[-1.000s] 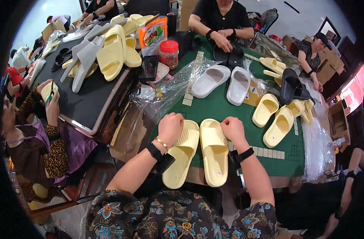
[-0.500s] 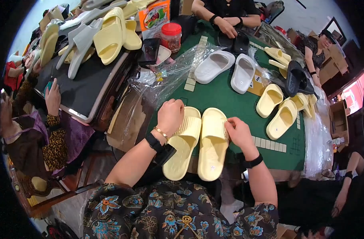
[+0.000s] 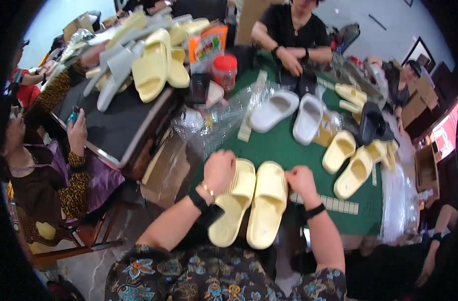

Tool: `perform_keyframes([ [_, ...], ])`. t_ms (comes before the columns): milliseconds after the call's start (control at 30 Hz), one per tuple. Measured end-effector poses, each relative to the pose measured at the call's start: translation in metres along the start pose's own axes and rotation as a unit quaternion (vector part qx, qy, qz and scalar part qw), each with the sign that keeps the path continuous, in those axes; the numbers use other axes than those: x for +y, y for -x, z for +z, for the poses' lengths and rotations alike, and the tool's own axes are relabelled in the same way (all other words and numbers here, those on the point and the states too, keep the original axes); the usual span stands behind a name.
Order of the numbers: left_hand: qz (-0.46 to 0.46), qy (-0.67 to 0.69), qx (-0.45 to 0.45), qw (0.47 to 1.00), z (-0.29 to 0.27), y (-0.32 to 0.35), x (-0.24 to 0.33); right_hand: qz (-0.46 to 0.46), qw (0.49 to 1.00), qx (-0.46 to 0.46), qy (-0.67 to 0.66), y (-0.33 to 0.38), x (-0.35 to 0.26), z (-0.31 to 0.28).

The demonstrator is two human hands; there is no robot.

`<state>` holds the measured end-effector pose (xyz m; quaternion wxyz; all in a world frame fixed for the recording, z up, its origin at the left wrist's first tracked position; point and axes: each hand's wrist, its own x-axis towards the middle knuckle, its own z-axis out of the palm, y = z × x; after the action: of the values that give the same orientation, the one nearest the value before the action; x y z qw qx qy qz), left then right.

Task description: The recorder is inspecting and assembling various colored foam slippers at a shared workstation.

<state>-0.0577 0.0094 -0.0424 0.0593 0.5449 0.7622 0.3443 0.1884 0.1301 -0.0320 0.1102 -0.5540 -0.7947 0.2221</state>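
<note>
Two pale yellow slide slippers lie side by side in front of me, at the near edge of the green table, toes pointing away. My left hand (image 3: pixel 220 173) is closed at the outer edge of the left slipper's (image 3: pixel 224 226) ribbed strap, its fingers mostly hidden. At the outer side of the right slipper's (image 3: pixel 263 220) strap, my right hand (image 3: pixel 301 183) has its fingers bent in a pinch on the edge. Beyond them sit two white slippers (image 3: pixel 274 111). More yellow slippers (image 3: pixel 353 173) lie to the right, next to black slippers (image 3: pixel 372 124).
Clear plastic wrap (image 3: pixel 209 125) spreads left of the white slippers. A red-lidded jar (image 3: pixel 224 72) and an orange pouch (image 3: pixel 207 49) stand behind it. Grey and yellow slippers (image 3: pixel 151 65) pile on a dark side table (image 3: pixel 108 133). Across, a co-worker's hands (image 3: pixel 290 60) handle dark slippers.
The view has tilted up, so everything sits lower in the picture. My hands stay at the two yellow slippers. A co-worker's hand at the left has lifted off the side table with a teal object.
</note>
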Motion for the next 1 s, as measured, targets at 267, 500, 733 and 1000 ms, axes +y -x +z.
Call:
perform_keyframes([
  [267,0.001,0.195,-0.03,0.98,-0.008,-0.005,0.011,0.011,0.952,0.02,-0.304,0.001,-0.035,-0.012],
  [500,-0.032,0.298,-0.107,0.948,-0.009,-0.004,0.026,-0.006,0.916,-0.038,-0.4,0.021,-0.08,-0.01],
  [733,0.01,0.263,-0.091,0.96,-0.005,-0.001,0.026,-0.11,0.945,-0.034,-0.306,0.035,-0.073,0.001],
  [1000,-0.007,0.266,-0.097,0.959,-0.002,0.0,0.027,-0.176,0.962,0.047,-0.205,0.046,-0.062,-0.021],
])
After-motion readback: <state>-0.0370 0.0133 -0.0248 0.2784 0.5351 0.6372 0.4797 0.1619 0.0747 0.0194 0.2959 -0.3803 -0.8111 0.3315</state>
